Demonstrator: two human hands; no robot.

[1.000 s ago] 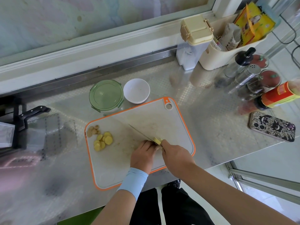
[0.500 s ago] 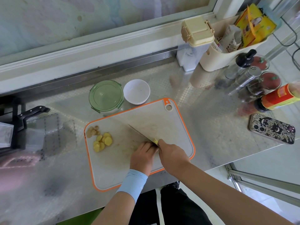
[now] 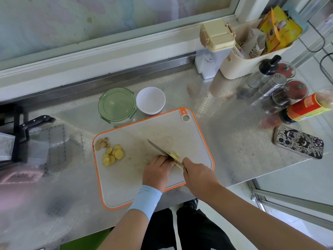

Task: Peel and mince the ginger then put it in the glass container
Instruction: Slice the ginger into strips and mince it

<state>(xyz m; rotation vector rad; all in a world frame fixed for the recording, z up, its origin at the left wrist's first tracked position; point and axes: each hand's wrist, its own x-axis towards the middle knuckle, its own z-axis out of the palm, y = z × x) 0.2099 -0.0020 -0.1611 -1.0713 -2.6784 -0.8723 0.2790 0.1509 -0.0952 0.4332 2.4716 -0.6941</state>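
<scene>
Steel counter, knife tip aimed far-left, right hand gripping (left hand pinning ginger)

We look down on a stainless steel counter with an embossed surface, set below a window sill. Near its front edge lies a white rectangular plastic cutting board with an orange rim. Just behind the board stand a round glass container with a green clip lid and, beside it, a small white bowl. At the right end we find a cream plastic caddy, a metal shaker, a dark red-labelled bottle and a patterned phone lying flat.
</scene>
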